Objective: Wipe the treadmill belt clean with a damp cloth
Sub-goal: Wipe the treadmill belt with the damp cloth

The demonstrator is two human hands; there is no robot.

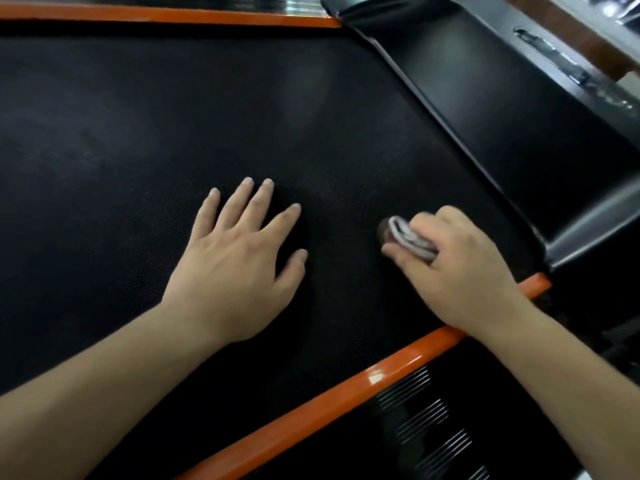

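- Near the orange rail [311, 407] edging the belt [173, 116], the right hand [460, 268] grips the folded cloth [405, 237] in curled fingers [429, 223], pressed to the belt
- Left hand [239, 261] lies flat beside it, palm down
- Most belt lies beyond the cloth, toward the far edge

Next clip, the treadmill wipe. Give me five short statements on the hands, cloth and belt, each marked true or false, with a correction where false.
1. The right hand grips the cloth. True.
2. The left hand holds a second cloth. False: it lies flat on the belt, fingers spread, holding nothing.
3. The cloth lies spread out flat. False: it is bunched up in the right hand's grip.
4. The side rail under the right forearm is orange. True.
5. The two hands touch each other. False: they are apart, with bare belt between them.
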